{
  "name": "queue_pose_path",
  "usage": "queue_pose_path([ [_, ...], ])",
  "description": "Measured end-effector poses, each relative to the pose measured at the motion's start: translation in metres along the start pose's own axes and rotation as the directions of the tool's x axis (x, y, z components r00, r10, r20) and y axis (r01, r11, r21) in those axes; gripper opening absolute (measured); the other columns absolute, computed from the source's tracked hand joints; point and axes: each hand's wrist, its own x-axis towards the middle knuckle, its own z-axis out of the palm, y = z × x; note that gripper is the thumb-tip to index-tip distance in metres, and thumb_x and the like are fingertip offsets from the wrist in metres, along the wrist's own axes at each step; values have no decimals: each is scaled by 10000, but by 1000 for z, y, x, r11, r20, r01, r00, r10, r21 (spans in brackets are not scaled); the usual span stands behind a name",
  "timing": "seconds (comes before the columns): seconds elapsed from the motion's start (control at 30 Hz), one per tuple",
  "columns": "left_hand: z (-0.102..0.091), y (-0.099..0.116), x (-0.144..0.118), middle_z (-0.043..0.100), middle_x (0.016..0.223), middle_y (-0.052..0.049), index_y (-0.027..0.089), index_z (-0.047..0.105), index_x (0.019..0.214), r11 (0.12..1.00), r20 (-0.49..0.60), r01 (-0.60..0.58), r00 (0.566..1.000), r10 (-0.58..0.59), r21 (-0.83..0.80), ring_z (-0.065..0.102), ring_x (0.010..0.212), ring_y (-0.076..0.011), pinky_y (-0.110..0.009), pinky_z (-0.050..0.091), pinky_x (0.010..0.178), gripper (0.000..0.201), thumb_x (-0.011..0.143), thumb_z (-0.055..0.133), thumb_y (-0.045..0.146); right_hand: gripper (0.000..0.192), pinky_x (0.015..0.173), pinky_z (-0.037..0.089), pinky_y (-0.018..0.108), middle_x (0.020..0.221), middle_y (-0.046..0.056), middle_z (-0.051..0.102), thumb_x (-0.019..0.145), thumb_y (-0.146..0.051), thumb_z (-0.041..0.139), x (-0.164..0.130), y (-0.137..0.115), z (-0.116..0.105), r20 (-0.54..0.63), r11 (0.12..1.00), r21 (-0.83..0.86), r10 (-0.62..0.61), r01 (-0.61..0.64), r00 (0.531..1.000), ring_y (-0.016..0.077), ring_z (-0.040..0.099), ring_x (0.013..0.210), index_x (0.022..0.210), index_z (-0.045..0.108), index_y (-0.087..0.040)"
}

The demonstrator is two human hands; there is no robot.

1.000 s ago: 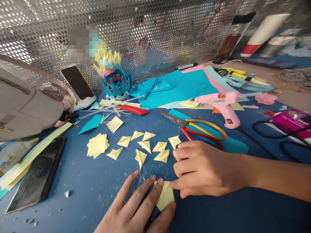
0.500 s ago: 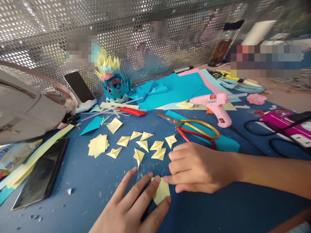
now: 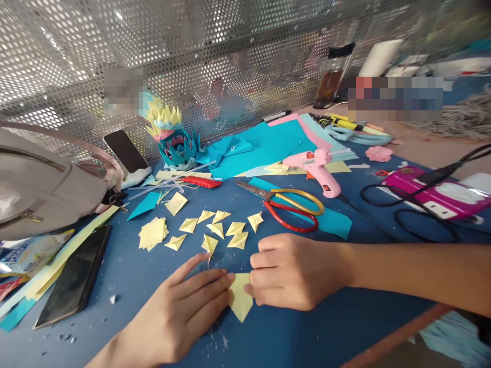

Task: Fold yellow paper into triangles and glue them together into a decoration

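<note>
Folding a yellow paper on the blue counter [image 3: 345, 327]

Both hands press it flat at the near edge: left hand [image 3: 180, 317] fingers spread along its left side, right hand [image 3: 295, 273] curled, grip pinching its top corner. Paper [image 3: 240, 302] shows a point; I judge the next crease needs edges aligned.

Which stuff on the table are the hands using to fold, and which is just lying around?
In use:
left hand
right hand
yellow paper piece pressed flat between them
folded yellow pieces nearby

Lying about:
scissors
pink glue gun
red cutter
two phones
bag
</note>
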Motion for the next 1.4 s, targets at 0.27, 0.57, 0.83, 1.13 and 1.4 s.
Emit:
queue_pose_path([
  [0.27, -3, 6, 2, 750, 1134, -167, 28, 714, 1095, 969, 5, -189, 982, 190, 158, 716, 1088, -262, -495, 469, 1122, 360, 1002, 374, 99, 308, 570, 299, 323, 720, -2, 587, 1004, -355, 598, 1, -1, 1, 3, 1000, -24, -12, 12, 1000, 151, 491, 710, 782, 674, -156],
  [0.57, -2, 10, 11, 773, 1007, -121, 69, 716, 1040, 990, -54, -78, 995, 85, 119, 727, 965, -214, -440, 553, 1005, 374, 1035, 344, 96, 254, 519, 249, 321, 660, -5, 514, 921, -111, 585, 4, -14, 1, -44, 995, -70, -79, 76, 996, 142, 418, 607, 676, 631, -161],
  [0.83, 0, 14, 10, 789, 974, -114, 77, 731, 947, 975, -110, -113, 985, 136, 193, 746, 920, -232, -420, 582, 928, 323, 1011, 416, 109, 271, 523, 252, 319, 653, -11, 521, 931, -132, 598, 7, -14, -1, -43, 997, -68, -45, 42, 998, 138, 434, 606, 662, 588, -166],
  [1.13, 3, 19, 14, 786, 924, -95, 84, 725, 944, 980, -164, -44, 984, 77, 194, 737, 821, -209, -414, 521, 920, 390, 1031, 345, 92, 263, 523, 258, 330, 621, -14, 519, 911, -146, 628, 7, -19, -3, -52, 997, -74, -4, 0, 999, 145, 440, 591, 650, 606, -162],
  [1.4, 5, 20, 15, 788, 914, -49, 111, 717, 915, 994, -224, 68, 973, -47, 85, 709, 806, -178, -389, 454, 942, 325, 1045, 419, 114, 238, 583, 317, 311, 713, 1, 578, 981, -197, 577, 5, -14, 5, 25, 959, 177, 221, -222, 975, 150, 450, 669, 747, 611, -168],
])
